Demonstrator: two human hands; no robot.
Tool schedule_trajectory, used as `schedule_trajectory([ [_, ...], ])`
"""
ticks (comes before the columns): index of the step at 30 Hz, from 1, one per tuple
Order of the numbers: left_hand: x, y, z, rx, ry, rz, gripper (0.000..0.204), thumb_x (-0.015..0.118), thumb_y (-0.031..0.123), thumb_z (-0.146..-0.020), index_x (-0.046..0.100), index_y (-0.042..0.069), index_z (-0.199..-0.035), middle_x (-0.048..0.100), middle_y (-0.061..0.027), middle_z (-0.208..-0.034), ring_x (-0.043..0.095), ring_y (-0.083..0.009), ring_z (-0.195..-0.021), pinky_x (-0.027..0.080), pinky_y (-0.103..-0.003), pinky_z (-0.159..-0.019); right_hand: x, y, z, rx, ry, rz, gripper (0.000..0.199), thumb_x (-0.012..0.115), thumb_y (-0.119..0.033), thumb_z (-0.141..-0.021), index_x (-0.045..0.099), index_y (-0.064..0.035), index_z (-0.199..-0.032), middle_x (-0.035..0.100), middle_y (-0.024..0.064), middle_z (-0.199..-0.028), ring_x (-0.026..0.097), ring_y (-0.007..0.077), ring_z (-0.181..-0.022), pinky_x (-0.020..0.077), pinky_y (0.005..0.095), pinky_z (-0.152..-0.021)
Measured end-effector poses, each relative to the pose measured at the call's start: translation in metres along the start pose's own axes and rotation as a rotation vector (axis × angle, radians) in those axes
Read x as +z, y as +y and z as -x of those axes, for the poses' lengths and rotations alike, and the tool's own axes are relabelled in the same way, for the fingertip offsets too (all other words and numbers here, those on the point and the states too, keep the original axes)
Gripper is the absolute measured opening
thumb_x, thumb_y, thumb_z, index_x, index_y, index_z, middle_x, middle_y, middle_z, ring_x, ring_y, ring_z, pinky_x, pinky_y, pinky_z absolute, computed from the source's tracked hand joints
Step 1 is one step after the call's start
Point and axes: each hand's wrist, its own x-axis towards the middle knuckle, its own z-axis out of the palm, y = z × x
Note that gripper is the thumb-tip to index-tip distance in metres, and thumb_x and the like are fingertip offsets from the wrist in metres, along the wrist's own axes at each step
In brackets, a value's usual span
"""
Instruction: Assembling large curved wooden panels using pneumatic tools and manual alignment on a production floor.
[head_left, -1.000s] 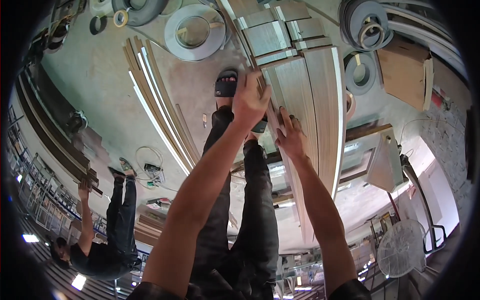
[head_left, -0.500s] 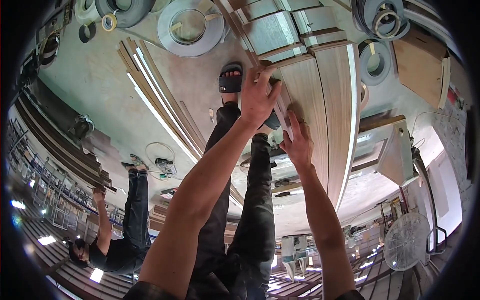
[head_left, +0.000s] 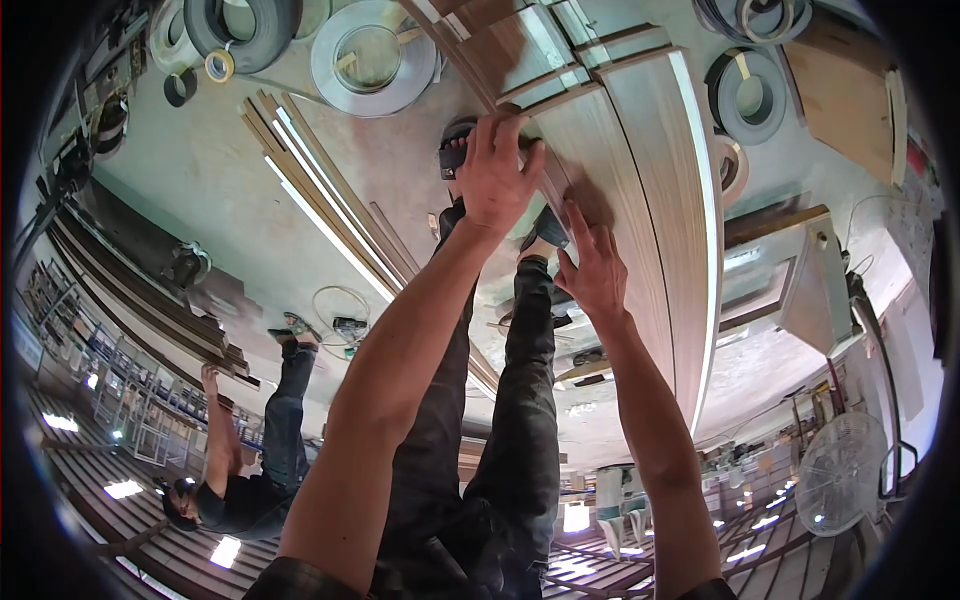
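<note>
Long wood-grain boards [head_left: 612, 160] lie side by side in a stack in front of me, one with a pale right edge. My left hand [head_left: 497, 172] is closed over the left edge of the nearer board, fingers curled down at its far end. Closer to me, my right hand [head_left: 597, 268] grips the same edge, its index finger stretched along the board and its thumb at the side. The undersides of the boards and some fingertips are hidden.
Beyond the stack lie more pale-faced panels [head_left: 515, 50]. Rolls of edge banding [head_left: 362, 58] and long strips [head_left: 330, 195] lie on the floor at left. More rolls [head_left: 746, 97], a framed panel [head_left: 780, 270] and a fan [head_left: 842, 475] stand right. A co-worker [head_left: 245, 500] handles boards at lower left.
The view has shifted slightly. My left hand has moved a little left and stays on the board's edge. My right hand keeps its place on the edge.
</note>
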Motion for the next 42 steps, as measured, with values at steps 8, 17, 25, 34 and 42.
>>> schedule_trajectory([
  [8, -0.01, 0.016, -0.014, 0.003, -0.179, 0.229, 0.016, 0.064, 0.016, -0.081, 0.057, 0.006, -0.092, 0.058, -0.0108, -0.084, 0.059, -0.0273, -0.079, 0.048, -0.036, -0.067, -0.019, 0.002, 0.013, 0.165, -0.013, -0.175, 0.082, 0.071, -0.011, -0.068, 0.034, -0.0283, -0.139, 0.056, 0.0124, -0.102, 0.059, 0.0323, -0.088, 0.0509, 0.0429, -0.069],
  [17, -0.135, 0.042, -0.022, -0.054, -0.728, 0.247, 0.015, 0.056, 0.01, -0.092, 0.056, -0.002, -0.101, 0.057, -0.0038, -0.096, 0.053, -0.0113, -0.091, 0.043, -0.025, -0.083, 0.058, 0.051, 0.18, 0.94, 0.604, -1.567, 0.034, 0.058, -0.031, -0.087, 0.057, -0.0017, -0.105, 0.062, 0.0061, -0.079, 0.061, 0.0163, -0.074, 0.0509, 0.0298, -0.068],
  [25, -0.264, 0.18, 0.005, 0.223, -0.847, 0.014, 0.019, 0.057, 0.017, -0.091, 0.054, -0.001, -0.09, 0.054, -0.006, -0.087, 0.049, -0.0153, -0.083, 0.041, -0.028, -0.08, 0.126, 0.204, 0.322, 1.538, 1.373, -1.978, 0.075, 0.028, -0.067, -0.089, 0.036, -0.0041, -0.128, 0.058, 0.0146, -0.106, 0.058, 0.0277, -0.093, 0.0485, 0.0456, -0.078],
  [34, -0.285, 0.23, 0.019, 0.317, -0.657, 0.023, 0.04, 0.059, 0.036, -0.09, 0.062, -0.003, -0.083, 0.063, -0.0145, -0.079, 0.058, -0.0222, -0.069, 0.048, -0.033, -0.066, 0.105, 0.211, 0.352, 1.492, 1.654, -2.068, 0.041, 0.042, -0.056, -0.092, 0.04, -0.0191, -0.074, 0.033, -0.0031, -0.054, 0.032, 0.0129, -0.044, 0.0283, 0.0274, -0.04],
  [42, -0.286, 0.187, -0.005, 0.122, -0.706, -0.059, 0.034, 0.056, 0.035, -0.091, 0.059, 0.002, -0.093, 0.058, -0.0093, -0.085, 0.054, -0.0197, -0.077, 0.045, -0.033, -0.073, 0.022, 0.184, 0.431, 1.482, 1.758, -2.023, 0.045, 0.037, -0.056, -0.094, 0.037, -0.0169, -0.071, 0.028, -0.0041, -0.055, 0.027, 0.0111, -0.045, 0.0261, 0.0251, -0.042],
])
